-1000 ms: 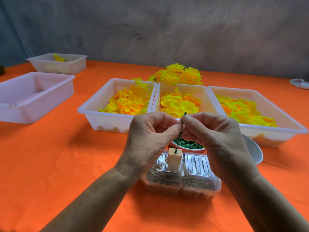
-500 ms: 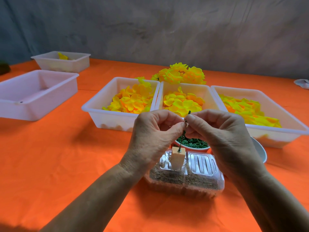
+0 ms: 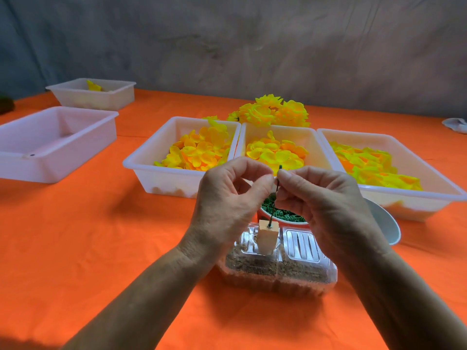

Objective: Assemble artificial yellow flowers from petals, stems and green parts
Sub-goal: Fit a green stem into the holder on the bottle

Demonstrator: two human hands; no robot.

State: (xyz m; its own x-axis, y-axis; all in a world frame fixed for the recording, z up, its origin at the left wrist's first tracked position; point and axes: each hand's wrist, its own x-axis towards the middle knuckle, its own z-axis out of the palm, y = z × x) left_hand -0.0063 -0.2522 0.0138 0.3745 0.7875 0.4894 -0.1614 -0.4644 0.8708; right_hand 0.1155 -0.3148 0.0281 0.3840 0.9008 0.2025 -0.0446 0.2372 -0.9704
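Pinching thin green stem btwn left hand and right hand fingertips, stem upright, foot in wooden block just below grip. Petal trays beyond; green parts bowl just behind.

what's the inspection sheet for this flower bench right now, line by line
surface: orange tablecloth, flat.
job's things: thin green stem upright in a wooden block on a clear plastic box; three white trays of yellow petals; bowl of green parts; finished flowers behind.
clutter: two white trays far left.
grippers: left hand and right hand both pinch the stem.
cables: nothing seen.
surroundings: grey backdrop.
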